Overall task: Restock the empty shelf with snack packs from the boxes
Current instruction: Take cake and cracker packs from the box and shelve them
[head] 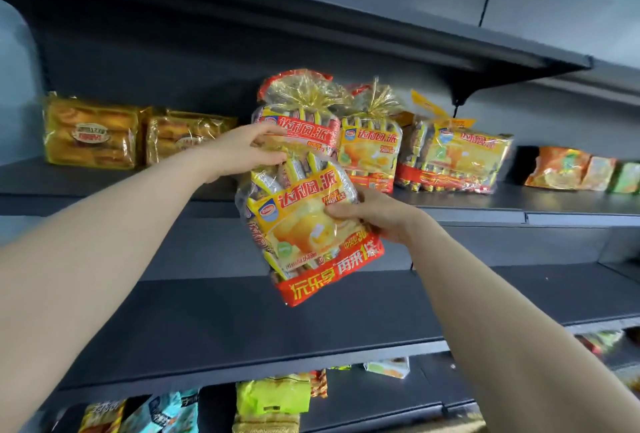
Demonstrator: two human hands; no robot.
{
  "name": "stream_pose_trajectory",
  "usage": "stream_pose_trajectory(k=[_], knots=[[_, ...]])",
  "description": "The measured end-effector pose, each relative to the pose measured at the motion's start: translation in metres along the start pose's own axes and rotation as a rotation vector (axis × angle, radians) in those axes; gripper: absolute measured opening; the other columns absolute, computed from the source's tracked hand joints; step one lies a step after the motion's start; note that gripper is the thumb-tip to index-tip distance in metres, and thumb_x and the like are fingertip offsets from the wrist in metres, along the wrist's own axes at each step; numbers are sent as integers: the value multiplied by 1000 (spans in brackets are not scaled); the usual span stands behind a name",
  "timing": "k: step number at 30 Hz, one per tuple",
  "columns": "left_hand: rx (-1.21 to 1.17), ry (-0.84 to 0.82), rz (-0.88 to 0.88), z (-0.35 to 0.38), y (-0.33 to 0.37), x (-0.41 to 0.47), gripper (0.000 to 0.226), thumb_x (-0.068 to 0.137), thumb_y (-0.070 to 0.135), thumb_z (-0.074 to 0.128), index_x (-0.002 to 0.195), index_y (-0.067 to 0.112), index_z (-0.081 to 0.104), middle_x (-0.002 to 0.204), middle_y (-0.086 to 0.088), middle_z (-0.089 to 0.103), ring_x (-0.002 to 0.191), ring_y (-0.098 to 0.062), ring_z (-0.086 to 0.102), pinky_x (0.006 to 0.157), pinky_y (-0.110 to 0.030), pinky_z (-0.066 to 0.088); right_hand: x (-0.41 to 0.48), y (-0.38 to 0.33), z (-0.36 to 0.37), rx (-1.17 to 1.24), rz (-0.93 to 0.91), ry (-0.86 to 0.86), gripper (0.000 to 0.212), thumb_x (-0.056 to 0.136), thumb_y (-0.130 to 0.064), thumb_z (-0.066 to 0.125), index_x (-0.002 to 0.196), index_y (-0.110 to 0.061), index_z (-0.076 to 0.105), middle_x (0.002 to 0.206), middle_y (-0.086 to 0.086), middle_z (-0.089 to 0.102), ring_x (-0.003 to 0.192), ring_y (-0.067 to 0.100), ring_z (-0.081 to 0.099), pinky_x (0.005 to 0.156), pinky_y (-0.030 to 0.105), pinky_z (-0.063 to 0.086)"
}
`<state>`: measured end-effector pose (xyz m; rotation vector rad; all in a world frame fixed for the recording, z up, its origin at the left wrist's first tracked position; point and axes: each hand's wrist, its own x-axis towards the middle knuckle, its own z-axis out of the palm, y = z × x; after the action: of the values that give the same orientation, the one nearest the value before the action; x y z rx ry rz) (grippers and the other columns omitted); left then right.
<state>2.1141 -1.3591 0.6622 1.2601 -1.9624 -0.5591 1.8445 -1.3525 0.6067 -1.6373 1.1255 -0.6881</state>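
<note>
Left hand (242,152) pinching its top and right hand (375,219) gripping its side, both are holding one snack pack (304,225) in front of the upper shelf (554,200), with shelved packs (370,152) already standing there and the middle shelf (207,322) likely waiting on stock.

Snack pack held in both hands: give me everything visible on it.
The held snack pack is a clear crinkly plastic bag of individually wrapped pieces, with a yellow front label and a red band across its bottom. It looks full. It is tilted in the air, top toward upper left, before matching packs on the shelf. The left hand grips its top; the right hand grips its right edge, thumb on front.
</note>
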Motion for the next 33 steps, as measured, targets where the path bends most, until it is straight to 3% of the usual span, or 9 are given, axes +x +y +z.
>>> stream_pose_trajectory(k=[5, 10, 13, 17, 21, 24, 25, 28, 33], knots=[[-242, 174, -62, 8, 0, 10, 93, 69, 65, 70, 149, 38, 29, 137, 7, 47, 120, -16, 53, 97, -44, 51, -32, 3, -61, 98, -28, 212, 58, 78, -21, 82, 127, -24, 51, 113, 11, 73, 98, 35, 72, 81, 49, 59], [25, 369, -152, 29, -37, 25, 94, 78, 42, 80, 152, 20, 26, 151, -6, 41, 133, -26, 46, 105, -45, 41, -41, 8, -124, 327, -148, 597, 77, 69, -30, 88, 133, -22, 46, 113, 10, 73, 91, 32, 74, 74, 53, 60], [114, 440, -183, 43, -53, 37, 100, 76, 37, 84, 153, 16, 24, 153, -10, 39, 138, -31, 40, 109, -48, 37, -26, 1, -136, 407, -219, 723, 70, 74, -30, 87, 131, -23, 47, 114, 9, 70, 88, 31, 75, 72, 58, 59], [105, 430, -194, 54, -69, 56, 112, 66, 44, 88, 151, 22, 20, 147, -5, 47, 133, -29, 47, 105, -55, 42, 10, -2, -139, 379, -275, 704, 69, 75, -25, 87, 131, -23, 47, 113, 10, 71, 88, 31, 74, 74, 59, 59], [126, 436, -249, 60, -73, 74, 131, 61, 50, 89, 155, 28, 1, 155, -4, 37, 139, -28, 41, 108, -57, 40, 50, 12, -133, 316, -291, 655, 66, 74, -30, 87, 128, -23, 50, 117, 10, 69, 98, 33, 72, 83, 60, 57], [121, 461, -281, 63, -79, 82, 132, 57, 56, 88, 154, 31, 2, 156, -4, 35, 139, -28, 41, 107, -57, 41, 82, 37, -142, 184, -259, 697, 105, 55, -56, 89, 143, -23, 41, 129, 5, 62, 112, 27, 65, 97, 55, 52], [142, 476, -297, 65, -79, 84, 129, 59, 56, 88, 154, 29, 4, 155, -6, 35, 139, -29, 41, 107, -56, 41, 93, 46, -148, 163, -254, 704, 104, 53, -55, 89, 141, -25, 43, 126, 3, 64, 110, 25, 66, 97, 55, 52], [264, 521, -353, 70, -77, 87, 120, 65, 57, 84, 153, 16, 14, 150, -15, 36, 136, -34, 41, 106, -52, 43, 103, 51, -152, 112, -236, 708, 65, 76, -33, 79, 133, -24, 47, 117, 3, 67, 105, 25, 66, 96, 52, 53], [386, 547, -367, 82, -67, 86, 107, 68, 66, 77, 145, 13, 25, 140, -17, 41, 126, -36, 48, 94, -47, 46, 112, 47, -157, 145, -211, 728, 79, 88, -22, 66, 154, -26, 23, 141, 0, 52, 123, 25, 55, 106, 47, 44]])
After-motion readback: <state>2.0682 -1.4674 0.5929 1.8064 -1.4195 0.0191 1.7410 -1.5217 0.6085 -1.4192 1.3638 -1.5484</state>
